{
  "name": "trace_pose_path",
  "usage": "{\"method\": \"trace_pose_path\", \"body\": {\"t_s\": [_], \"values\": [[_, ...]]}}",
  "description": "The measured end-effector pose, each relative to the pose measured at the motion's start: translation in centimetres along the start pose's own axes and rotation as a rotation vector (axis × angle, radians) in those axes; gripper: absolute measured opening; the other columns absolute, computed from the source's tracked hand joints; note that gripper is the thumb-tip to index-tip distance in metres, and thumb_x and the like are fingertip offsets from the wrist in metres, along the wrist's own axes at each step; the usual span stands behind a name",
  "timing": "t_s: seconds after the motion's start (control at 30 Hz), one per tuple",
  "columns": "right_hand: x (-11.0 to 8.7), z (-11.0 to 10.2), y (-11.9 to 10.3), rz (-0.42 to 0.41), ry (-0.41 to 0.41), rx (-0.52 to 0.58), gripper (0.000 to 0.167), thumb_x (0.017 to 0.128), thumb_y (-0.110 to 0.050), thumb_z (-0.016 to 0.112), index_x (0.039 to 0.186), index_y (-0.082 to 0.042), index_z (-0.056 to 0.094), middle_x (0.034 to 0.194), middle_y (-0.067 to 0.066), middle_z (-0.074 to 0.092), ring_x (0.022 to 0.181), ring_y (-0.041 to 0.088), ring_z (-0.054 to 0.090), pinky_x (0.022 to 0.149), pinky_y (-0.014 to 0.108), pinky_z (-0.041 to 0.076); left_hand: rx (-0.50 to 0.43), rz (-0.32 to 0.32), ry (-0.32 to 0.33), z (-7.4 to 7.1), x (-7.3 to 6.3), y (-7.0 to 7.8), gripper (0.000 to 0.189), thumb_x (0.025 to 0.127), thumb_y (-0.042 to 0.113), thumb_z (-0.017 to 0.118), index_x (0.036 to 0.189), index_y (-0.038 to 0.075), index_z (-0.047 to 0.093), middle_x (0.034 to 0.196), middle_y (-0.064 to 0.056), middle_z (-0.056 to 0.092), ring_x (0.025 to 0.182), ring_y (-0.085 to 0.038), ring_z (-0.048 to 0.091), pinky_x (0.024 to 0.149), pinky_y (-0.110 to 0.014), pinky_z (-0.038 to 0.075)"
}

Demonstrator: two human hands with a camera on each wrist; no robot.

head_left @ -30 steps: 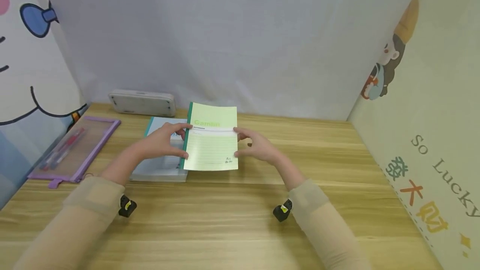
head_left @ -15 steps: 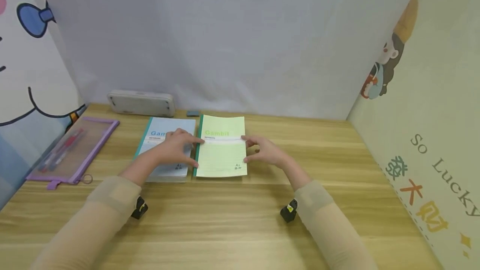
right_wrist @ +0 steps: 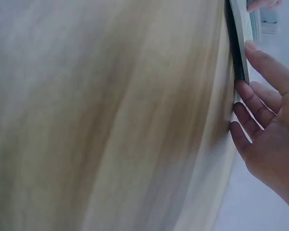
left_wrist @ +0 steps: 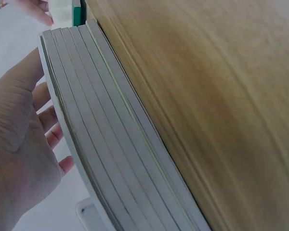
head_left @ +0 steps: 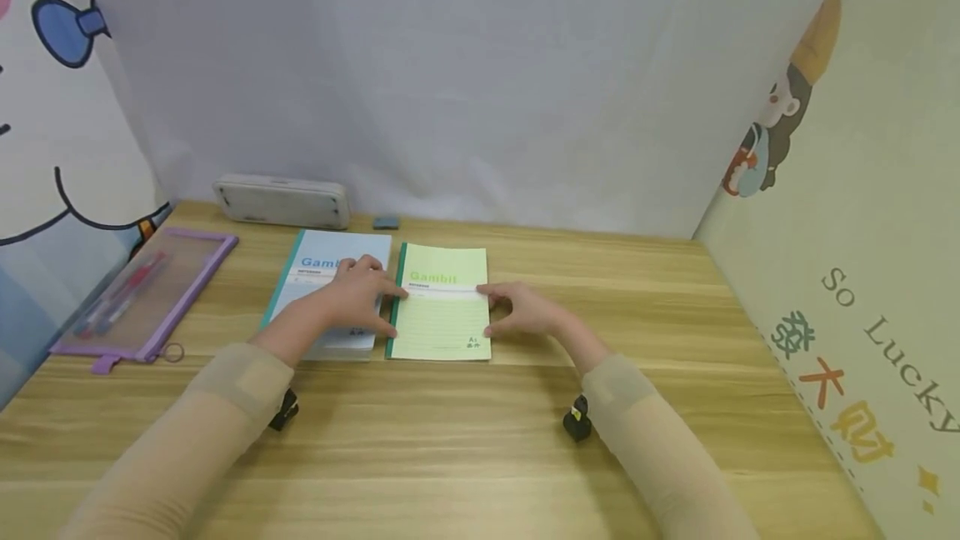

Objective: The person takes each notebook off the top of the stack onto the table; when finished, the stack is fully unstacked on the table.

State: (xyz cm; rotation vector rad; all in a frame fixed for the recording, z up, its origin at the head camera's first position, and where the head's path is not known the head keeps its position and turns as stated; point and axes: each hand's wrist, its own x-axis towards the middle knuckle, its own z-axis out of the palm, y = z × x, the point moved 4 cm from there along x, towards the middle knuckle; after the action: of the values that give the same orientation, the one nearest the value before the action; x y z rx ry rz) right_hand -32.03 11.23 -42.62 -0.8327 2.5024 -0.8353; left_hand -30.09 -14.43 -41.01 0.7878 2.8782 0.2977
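A pale green notebook (head_left: pixel 444 315) with a dark green spine lies level, low over the wooden table. My left hand (head_left: pixel 360 297) holds its spine side between thumb and forefinger. On the opposite edge, my right hand (head_left: pixel 525 309) grips with thumb and fingertips. The right wrist view shows a dark gap below the notebook (right_wrist: pixel 241 41), with the right hand (right_wrist: pixel 272 110) at its edge. Under my left hand is a blue notebook (head_left: pixel 337 247) on top of a stack. The left wrist view shows this stack's page edges (left_wrist: pixel 101 115) beside the left hand (left_wrist: pixel 26 130).
A purple-edged mesh zip pouch (head_left: pixel 150 294) with pens lies at the left. A grey-white pencil case (head_left: pixel 281 202) stands along the back, and a small blue-grey block (head_left: pixel 386 222) lies near it. Curtains border the wooden table (head_left: pixel 480 448).
Both hands have lowered the green notebook and moved it right, off the blue notebook to a spot beside it. In the last half second it has come slightly nearer me.
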Motion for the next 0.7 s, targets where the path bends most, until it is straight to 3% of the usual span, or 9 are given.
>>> {"method": "trace_pose_path", "body": {"t_s": [0.13, 0.37, 0.53, 0.7], "values": [[0.2, 0.0, -0.3, -0.001, -0.015, -0.038, 0.075, 0.078, -0.021, 0.078, 0.142, -0.005, 0.042, 0.109, 0.008, 0.056, 0.098, 0.019, 0.048, 0.090, 0.033, 0.042, 0.062, -0.006, -0.024, 0.0, 0.2, 0.4, 0.062, 0.070, 0.050, 0.079, 0.123, 0.020, 0.065, 0.127, -0.009, 0.056, 0.128, -0.036, 0.030, 0.101, -0.060, 0.020], [-0.1, 0.4, -0.4, 0.063, -0.032, -0.150, 0.076, 0.079, -0.031, 0.077, 0.143, -0.013, 0.042, 0.120, 0.011, 0.050, 0.111, 0.023, 0.044, 0.096, 0.039, 0.040, 0.089, -0.001, -0.033, 0.1, 0.2, 0.5, 0.062, 0.071, 0.050, 0.078, 0.123, 0.020, 0.065, 0.126, -0.009, 0.055, 0.128, -0.036, 0.031, 0.102, -0.060, 0.020], [-0.1, 0.2, -0.9, 0.075, -0.030, -0.118, 0.080, 0.078, -0.030, 0.078, 0.146, -0.017, 0.038, 0.124, 0.012, 0.047, 0.113, 0.024, 0.043, 0.097, 0.040, 0.040, 0.047, 0.036, 0.013, 0.1, 0.0, -0.1, 0.064, 0.075, 0.050, 0.074, 0.129, 0.019, 0.060, 0.130, -0.009, 0.053, 0.127, -0.034, 0.033, 0.101, -0.061, 0.020], [0.1, -0.4, -2.8, 0.023, -0.028, -0.114, 0.083, 0.079, -0.031, 0.077, 0.147, -0.015, 0.034, 0.127, 0.015, 0.047, 0.116, 0.026, 0.044, 0.096, 0.041, 0.040, -0.023, 0.049, 0.087, -0.9, -1.1, -0.7, 0.066, 0.081, 0.046, 0.070, 0.137, 0.017, 0.052, 0.136, -0.011, 0.050, 0.128, -0.036, 0.034, 0.099, -0.064, 0.022]]}}
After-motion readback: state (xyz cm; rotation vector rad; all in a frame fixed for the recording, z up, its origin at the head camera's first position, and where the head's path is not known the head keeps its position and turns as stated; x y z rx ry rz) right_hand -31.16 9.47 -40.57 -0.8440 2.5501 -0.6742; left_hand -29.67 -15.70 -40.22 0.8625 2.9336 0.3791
